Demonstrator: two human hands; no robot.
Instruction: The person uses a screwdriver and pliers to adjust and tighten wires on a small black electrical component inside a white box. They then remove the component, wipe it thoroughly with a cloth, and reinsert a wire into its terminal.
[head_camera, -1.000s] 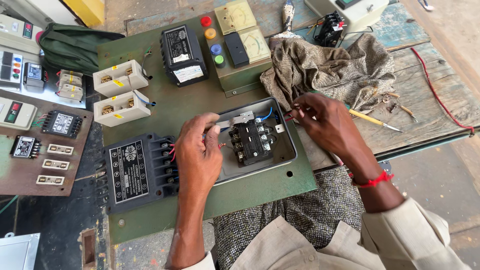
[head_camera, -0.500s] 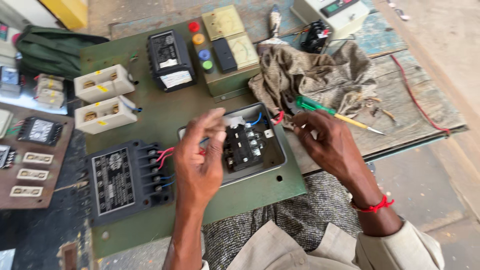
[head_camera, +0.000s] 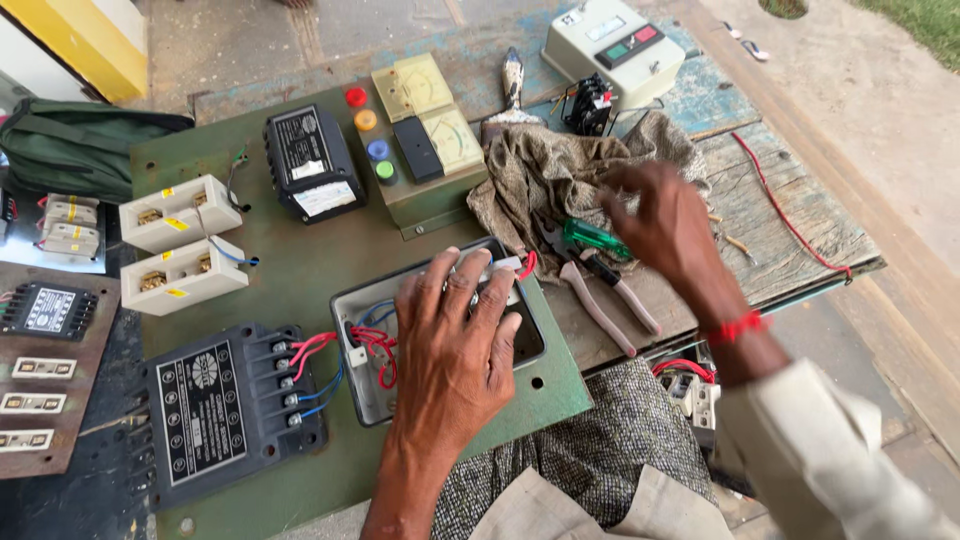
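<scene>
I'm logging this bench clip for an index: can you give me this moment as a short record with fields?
Setting: green panel board on a wooden bench
Left hand: flat over the open grey metal box, covering the part inside
Right hand: empty, fingers spread, above the cloth
Nearest tools: green-handled screwdriver, pliers
Wiring: red and blue wires run from the black unit to the box

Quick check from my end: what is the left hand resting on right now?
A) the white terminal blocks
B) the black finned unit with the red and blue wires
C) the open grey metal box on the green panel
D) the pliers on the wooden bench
C: the left hand lies flat over the open grey metal box, covering most of what is inside it.
</scene>
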